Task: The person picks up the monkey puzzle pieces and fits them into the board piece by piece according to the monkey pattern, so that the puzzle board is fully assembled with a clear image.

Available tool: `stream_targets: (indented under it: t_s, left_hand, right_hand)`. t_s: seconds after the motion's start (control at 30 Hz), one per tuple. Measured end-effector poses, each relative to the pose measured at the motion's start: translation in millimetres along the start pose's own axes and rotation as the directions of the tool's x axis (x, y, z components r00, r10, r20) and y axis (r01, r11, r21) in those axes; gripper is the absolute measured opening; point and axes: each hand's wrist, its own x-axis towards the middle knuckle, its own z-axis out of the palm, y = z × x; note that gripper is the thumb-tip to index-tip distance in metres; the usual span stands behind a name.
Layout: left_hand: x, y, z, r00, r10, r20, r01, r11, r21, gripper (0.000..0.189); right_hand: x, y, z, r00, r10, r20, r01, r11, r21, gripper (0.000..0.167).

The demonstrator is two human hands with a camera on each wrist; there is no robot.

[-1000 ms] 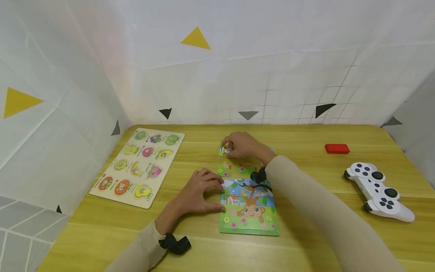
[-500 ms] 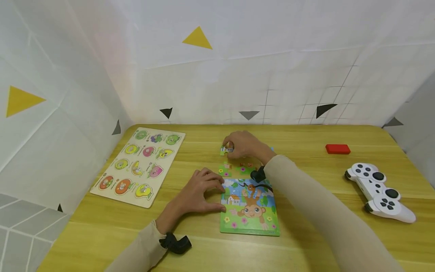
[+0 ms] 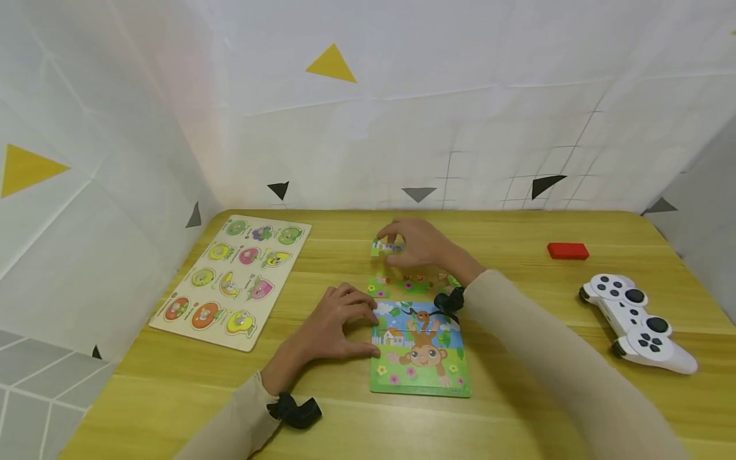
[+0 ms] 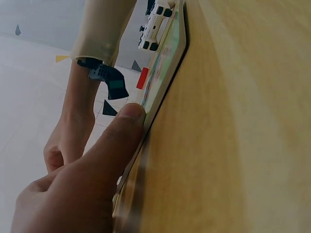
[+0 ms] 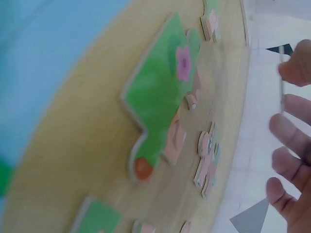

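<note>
My right hand [image 3: 420, 241] pinches a jigsaw puzzle piece [image 3: 379, 247] between thumb and fingers at the back of the table. In the right wrist view this piece [image 5: 281, 80] shows edge-on, raised off the wood. My left hand [image 3: 333, 326] rests along the left edge of the monkey puzzle board [image 3: 420, 390], fingers apart, thumb [image 4: 124, 124] against the rim. Behind the board lie loose pieces: a green one with a pink flower [image 5: 160, 82], a yellow-flowered one [image 3: 377, 287], and several others partly hidden by the right hand and wrist.
A wooden fruit puzzle board [image 3: 241, 281] lies at the left. Toward the right are a red block [image 3: 568, 251] and a white game controller [image 3: 638, 322]. A pale cloth wall [image 3: 368, 140] with triangles stands behind the table [image 3: 322, 418].
The right hand has raised the pinched puzzle piece slightly, and its wrist has shifted a little rightward, uncovering more of the loose pieces. My left hand has stayed at the board's edge.
</note>
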Motion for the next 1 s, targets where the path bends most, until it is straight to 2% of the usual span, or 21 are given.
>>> stream_targets:
  t_s: [0.23,0.4,0.67,0.87,1.0]
  left_hand:
    - [-2.2,0.0,2.2,1.000,-0.002,0.001,0.002,1.000,-0.006,0.043]
    - [-3.0,0.5,2.9,1.000,-0.005,0.000,0.005,1.000,0.000,0.043]
    - [-1.9,0.4,1.2,1.000,0.003,-0.010,-0.003,1.000,0.004,0.043]
    - [0.0,-0.3,0.2,1.000,0.009,-0.009,-0.009,1.000,0.010,0.043]
    - [1.0,0.6,-0.4,1.000,0.003,0.000,-0.003,1.000,0.002,0.043]
  right_hand:
    - [-23.0,-1.7,-5.0,0.986,-0.102,-0.128,0.109,0.992,0.055,0.045]
    - [-40.8,-3.4,-7.5,0.969,-0.169,-0.178,0.180,0.983,0.047,0.042]
    - [-69.3,-12.6,-9.7,0.968,-0.206,-0.146,0.217,0.974,0.063,0.040]
    - [-88.8,-20.5,-5.0,0.967,-0.234,-0.105,0.245,0.963,0.114,0.041]
    - [-99.8,-30.1,-0.8,0.961,-0.265,-0.077,0.272,0.957,0.105,0.041]
